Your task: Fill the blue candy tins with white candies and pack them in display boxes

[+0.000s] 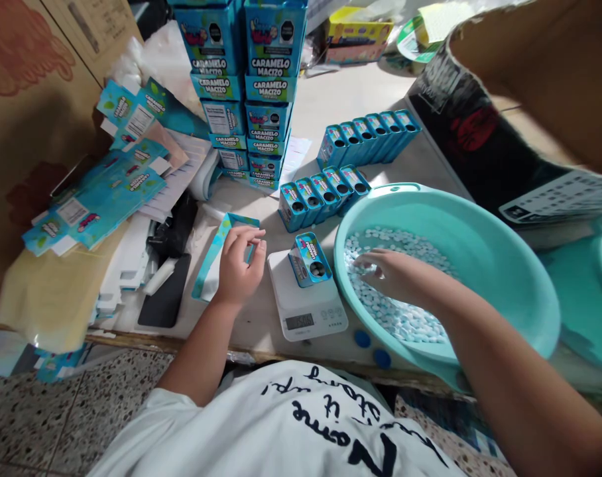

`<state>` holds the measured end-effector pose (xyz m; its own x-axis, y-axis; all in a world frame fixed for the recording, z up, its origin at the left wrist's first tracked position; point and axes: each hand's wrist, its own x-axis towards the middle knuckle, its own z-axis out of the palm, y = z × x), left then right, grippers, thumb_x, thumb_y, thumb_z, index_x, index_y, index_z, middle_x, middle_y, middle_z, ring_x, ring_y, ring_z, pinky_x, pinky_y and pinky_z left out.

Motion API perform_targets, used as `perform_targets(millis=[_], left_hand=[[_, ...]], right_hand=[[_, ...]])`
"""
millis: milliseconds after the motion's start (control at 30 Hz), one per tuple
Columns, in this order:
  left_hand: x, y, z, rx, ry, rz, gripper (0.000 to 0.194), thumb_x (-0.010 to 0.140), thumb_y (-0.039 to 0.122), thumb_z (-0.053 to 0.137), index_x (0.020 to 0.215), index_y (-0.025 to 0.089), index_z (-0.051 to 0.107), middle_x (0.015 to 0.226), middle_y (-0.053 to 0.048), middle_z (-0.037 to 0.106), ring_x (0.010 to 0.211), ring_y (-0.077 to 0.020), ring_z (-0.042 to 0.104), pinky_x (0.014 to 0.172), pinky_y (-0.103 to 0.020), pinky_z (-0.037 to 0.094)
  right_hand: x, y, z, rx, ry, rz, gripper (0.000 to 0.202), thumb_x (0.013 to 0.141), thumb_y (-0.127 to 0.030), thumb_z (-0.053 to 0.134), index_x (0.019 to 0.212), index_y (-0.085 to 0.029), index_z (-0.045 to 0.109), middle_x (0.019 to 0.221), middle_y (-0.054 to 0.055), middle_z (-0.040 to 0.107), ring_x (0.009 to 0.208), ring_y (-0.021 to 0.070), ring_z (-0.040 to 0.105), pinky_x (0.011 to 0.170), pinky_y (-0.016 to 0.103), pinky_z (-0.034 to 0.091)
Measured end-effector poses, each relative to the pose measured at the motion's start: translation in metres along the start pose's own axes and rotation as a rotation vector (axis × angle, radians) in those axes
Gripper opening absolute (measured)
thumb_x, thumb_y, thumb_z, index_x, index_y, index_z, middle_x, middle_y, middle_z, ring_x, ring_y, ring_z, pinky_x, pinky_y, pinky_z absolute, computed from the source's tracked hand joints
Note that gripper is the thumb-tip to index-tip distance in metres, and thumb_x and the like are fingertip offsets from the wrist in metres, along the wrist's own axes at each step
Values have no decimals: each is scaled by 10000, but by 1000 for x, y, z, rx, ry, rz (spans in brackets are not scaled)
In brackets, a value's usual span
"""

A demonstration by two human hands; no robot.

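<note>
My left hand (pixel 240 266) hovers by an open blue cardboard tray (pixel 209 265), palm down, fingers loosely stretched and nothing in them. Inside a turquoise tub (pixel 500 265), my right hand (pixel 398 270) dips into small white candies (pixel 405 318). Its fingers are curled together, and a few candies show by the thumb; how many it holds is hidden. Between my hands, a blue candy tin (pixel 308 260) stands on a white kitchen scale (pixel 308 305). Through the hole in its top, dark contents or shadow show. The scale's display is lit, its digits blurred.
Two rows of tins (pixel 325 192) stand behind the scale. Tall stacks of filled display boxes (pixel 268 86) rise at the back. Flat blue cartons (pixel 107 192) and a black phone (pixel 166 295) lie left. Two blue caps (pixel 362 339) sit near the edge; a black carton (pixel 475 126) is right.
</note>
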<state>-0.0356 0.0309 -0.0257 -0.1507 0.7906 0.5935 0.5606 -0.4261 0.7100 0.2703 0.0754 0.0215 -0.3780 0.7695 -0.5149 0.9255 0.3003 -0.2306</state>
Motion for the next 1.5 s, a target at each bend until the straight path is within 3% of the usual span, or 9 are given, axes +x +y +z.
perform_targets(millis=[133,300,500,900,1200,1333,1500], left_hand=[[0,1,0,8,-16,-2,155,990,269,570,1077,197,675,1092,-75,642,895,-147,645,829,-297,590],[0,2,0,33,-43,8,151,981,251,573,1069,188,678,1081,-82,637,936,-157,638,847,-303,587],[0,2,0,60,-53,23,158,985,259,562,1078,190,669,1061,-76,643,919,-156,640,824,-301,591],[0,2,1,90,-61,46,140,976,228,569,1064,187,670,1043,-71,650,915,-153,641,840,-301,586],[1,3,0,82,24,83,142,975,216,573,1067,186,677,1041,-74,659,944,-162,646,836,-311,591],[1,3,0,74,26,84,138,982,233,562,1051,185,671,1031,-79,656,979,-172,648,828,-307,599],[1,3,0,75,19,94,144,976,235,569,1079,190,660,1040,-77,639,947,-168,640,837,-319,596]], right_hand=[[-2,-3,-2,19,-47,12,372,934,-245,584,1277,-124,660,1192,153,696,975,287,678,826,342,515],[-4,-13,-9,34,-69,82,203,922,-211,609,1059,-130,735,1089,122,722,911,259,669,756,301,471],[-3,-4,-11,98,-87,97,160,933,-204,605,1006,-137,731,989,100,737,855,235,660,714,282,431],[-6,5,-13,115,17,79,97,920,-165,621,939,-150,715,865,73,724,751,199,618,668,274,397],[-12,3,-20,188,135,138,98,908,-133,638,935,-137,732,872,86,742,780,211,652,719,297,446],[-15,-4,-23,340,268,101,86,855,-163,642,877,-146,723,804,74,721,751,199,640,730,312,464],[-27,-25,-40,715,318,-55,248,745,-413,686,822,-178,702,714,47,678,678,180,600,630,307,468]])
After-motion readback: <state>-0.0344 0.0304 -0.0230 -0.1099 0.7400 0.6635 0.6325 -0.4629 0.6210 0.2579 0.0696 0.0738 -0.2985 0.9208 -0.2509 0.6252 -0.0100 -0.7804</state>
